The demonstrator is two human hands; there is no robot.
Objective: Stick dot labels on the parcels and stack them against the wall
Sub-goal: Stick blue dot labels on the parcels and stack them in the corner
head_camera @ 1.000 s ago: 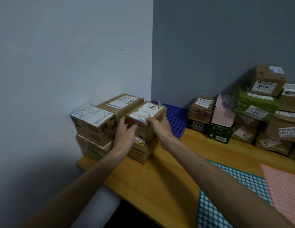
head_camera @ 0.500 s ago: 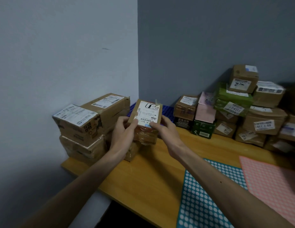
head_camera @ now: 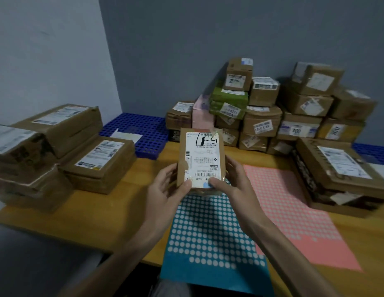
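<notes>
Okay, wooden bench (head_camera: pixel 133 211) in a grey-walled corner. Parcel stacks sit at left (head_camera: pixel 96 168) and back (head_camera: pixel 261 123), with a teal dot sheet (head_camera: pixel 208 243) and a pink dot sheet (head_camera: pixel 294 211) lying flat. Left grip (head_camera: pixel 165 189) and right grip (head_camera: pixel 234 185) clasp one small parcel (head_camera: pixel 200 159) above the teal sheet's far edge, label up.

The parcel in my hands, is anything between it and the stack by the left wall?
Nothing visible does. The left hand and right hand hold the parcel over the blue dot sheet; only bare table lies between it and the left stack.
</notes>
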